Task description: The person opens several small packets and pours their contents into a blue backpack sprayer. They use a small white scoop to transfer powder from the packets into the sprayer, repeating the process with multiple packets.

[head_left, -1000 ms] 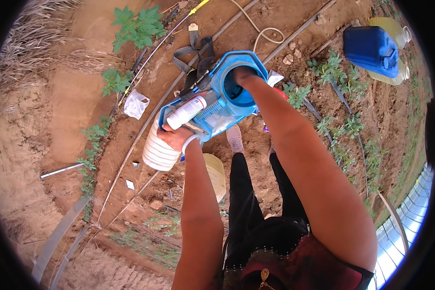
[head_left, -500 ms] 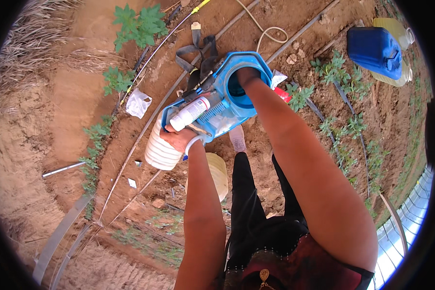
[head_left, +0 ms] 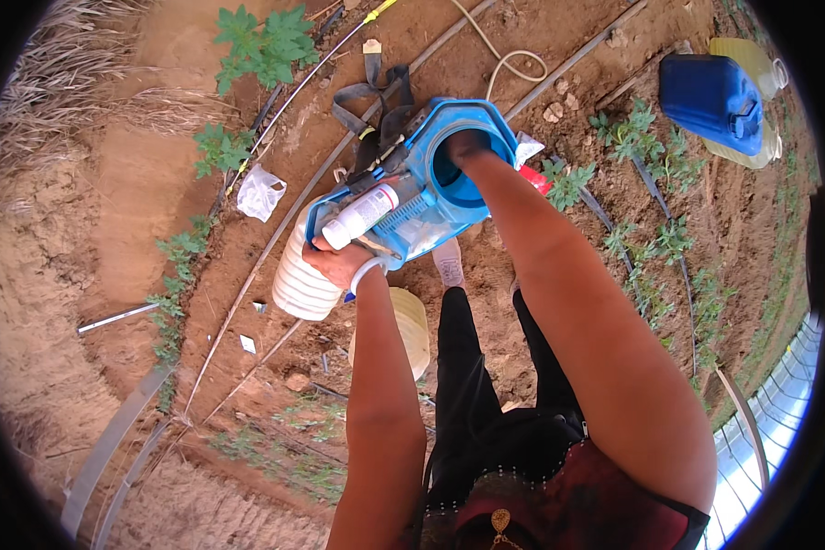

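A blue knapsack sprayer [head_left: 411, 220] with a wide round mouth stands on the soil before me. My right hand [head_left: 468, 147] reaches down inside that mouth, its fingers hidden in the dark of the tank. At the sprayer's near left corner, my left hand [head_left: 339, 264] is closed over the edge, with a white bracelet [head_left: 369, 272] on its wrist. A white bottle [head_left: 361, 216] with a printed label lies on top of the sprayer just above the left fingers. Black straps [head_left: 374, 99] spread out from its far side.
A white ribbed container [head_left: 301, 280] and a pale yellow jug [head_left: 412, 332] stand close by the sprayer. Plants [head_left: 264, 46], thin pipes [head_left: 577, 60] and a white plastic bag [head_left: 260, 193] lie around. A blue jerrycan [head_left: 711, 101] is at far right. A hose [head_left: 513, 57] curls beyond.
Both hands keep nearly the same places, the right one still inside the tank. The view has shifted very slightly.
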`<state>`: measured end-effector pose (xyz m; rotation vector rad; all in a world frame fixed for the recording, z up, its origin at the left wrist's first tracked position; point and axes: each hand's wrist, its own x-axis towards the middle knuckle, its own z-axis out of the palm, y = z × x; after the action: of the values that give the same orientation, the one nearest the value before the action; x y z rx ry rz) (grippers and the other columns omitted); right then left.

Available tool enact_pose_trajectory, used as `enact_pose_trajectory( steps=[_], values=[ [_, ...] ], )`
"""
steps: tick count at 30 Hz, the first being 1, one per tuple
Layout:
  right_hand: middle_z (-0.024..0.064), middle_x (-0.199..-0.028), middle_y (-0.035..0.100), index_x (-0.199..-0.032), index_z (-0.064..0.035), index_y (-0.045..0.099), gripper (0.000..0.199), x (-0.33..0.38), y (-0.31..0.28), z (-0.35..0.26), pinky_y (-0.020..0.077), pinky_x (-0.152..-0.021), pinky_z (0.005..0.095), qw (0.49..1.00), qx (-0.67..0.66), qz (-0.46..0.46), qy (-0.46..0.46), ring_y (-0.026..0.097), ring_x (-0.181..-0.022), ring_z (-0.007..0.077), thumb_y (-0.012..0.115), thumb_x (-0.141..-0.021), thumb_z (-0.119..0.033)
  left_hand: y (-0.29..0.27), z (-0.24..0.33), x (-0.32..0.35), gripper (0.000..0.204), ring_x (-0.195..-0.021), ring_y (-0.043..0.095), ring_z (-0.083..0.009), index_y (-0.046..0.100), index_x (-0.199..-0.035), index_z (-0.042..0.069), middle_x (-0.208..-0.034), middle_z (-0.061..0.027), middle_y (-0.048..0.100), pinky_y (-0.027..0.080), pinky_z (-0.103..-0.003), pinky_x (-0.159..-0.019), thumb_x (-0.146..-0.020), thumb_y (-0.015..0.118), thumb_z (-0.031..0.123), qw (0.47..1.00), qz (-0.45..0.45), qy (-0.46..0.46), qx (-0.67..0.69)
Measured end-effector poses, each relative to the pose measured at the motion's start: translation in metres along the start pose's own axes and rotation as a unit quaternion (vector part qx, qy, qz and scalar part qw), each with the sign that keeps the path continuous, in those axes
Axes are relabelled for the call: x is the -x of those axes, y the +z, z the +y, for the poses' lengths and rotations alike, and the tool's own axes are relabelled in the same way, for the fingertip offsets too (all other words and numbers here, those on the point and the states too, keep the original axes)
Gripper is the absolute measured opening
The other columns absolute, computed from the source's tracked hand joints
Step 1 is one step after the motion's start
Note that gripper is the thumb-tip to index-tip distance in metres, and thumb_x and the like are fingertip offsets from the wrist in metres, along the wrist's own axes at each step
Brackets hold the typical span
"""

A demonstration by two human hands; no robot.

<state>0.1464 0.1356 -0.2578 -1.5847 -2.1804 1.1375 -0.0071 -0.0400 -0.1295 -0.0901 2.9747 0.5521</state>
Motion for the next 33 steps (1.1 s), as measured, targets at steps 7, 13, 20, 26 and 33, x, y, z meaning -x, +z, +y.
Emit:
enact_pose_trajectory(
  steps=[7, 13, 20, 26, 33],
  values=[
    [0.0154, -0.107, 0.066, -0.108, -0.0119, 0.067, 0.024, 0.005, 0.003, 0.003, 0.0508, -0.083, 0.0368, 0.996, 0.073, 0.032, -0.047, 0.062, -0.091, 0.0289, 0.061, -0.087, -0.022, -0.003, 0.005, 0.000, 0.049, -0.096, 0.062, -0.0437, 0.050, -0.121, 0.006, -0.108, -0.0230, 0.063, 0.045, -0.057, -0.076, -0.098, 0.033, 0.046, 1.000, -0.013, -0.003, -0.009],
    [0.0120, -0.112, 0.066, -0.116, -0.0122, 0.063, 0.030, -0.008, -0.007, -0.026, 0.0505, -0.087, 0.0370, 0.989, 0.139, -0.044, -0.003, 0.063, -0.097, 0.0284, 0.059, -0.088, -0.024, -0.011, 0.005, -0.006, 0.050, -0.097, 0.061, -0.0440, 0.050, -0.123, 0.006, -0.110, -0.0226, 0.063, 0.046, -0.056, -0.077, -0.098, 0.033, 0.046, 1.000, 0.001, -0.018, -0.006],
    [0.0087, -0.128, 0.061, -0.119, -0.0135, 0.063, 0.029, -0.015, 0.014, -0.008, 0.0457, -0.098, 0.0375, 0.966, 0.227, -0.121, 0.025, 0.059, -0.112, 0.0276, 0.053, -0.094, -0.024, 0.003, -0.005, -0.007, 0.049, -0.086, 0.060, -0.0457, 0.048, -0.118, 0.005, -0.102, -0.0243, 0.062, 0.041, -0.058, -0.068, -0.098, 0.032, 0.047, 0.999, 0.015, 0.030, 0.014],
    [0.0110, -0.137, 0.054, -0.124, -0.0112, 0.060, 0.033, 0.000, -0.049, -0.043, 0.0431, -0.103, 0.0377, 0.978, 0.139, -0.153, 0.013, 0.054, -0.122, 0.0293, 0.053, -0.094, -0.020, 0.002, -0.005, -0.006, 0.050, -0.089, 0.060, -0.0447, 0.049, -0.119, 0.005, -0.104, -0.0236, 0.061, 0.042, -0.057, -0.070, -0.099, 0.032, 0.047, 1.000, -0.001, 0.013, 0.017],
    [0.0150, -0.132, 0.058, -0.124, -0.0093, 0.059, 0.034, 0.013, -0.044, -0.044, 0.0471, -0.099, 0.0382, 0.984, 0.151, -0.092, 0.023, 0.057, -0.118, 0.0319, 0.055, -0.091, -0.016, 0.003, -0.010, -0.008, 0.048, -0.095, 0.061, -0.0430, 0.046, -0.124, 0.006, -0.108, -0.0212, 0.063, 0.045, -0.056, -0.076, -0.098, 0.033, 0.044, 1.000, -0.001, 0.014, -0.025]
  ],
)
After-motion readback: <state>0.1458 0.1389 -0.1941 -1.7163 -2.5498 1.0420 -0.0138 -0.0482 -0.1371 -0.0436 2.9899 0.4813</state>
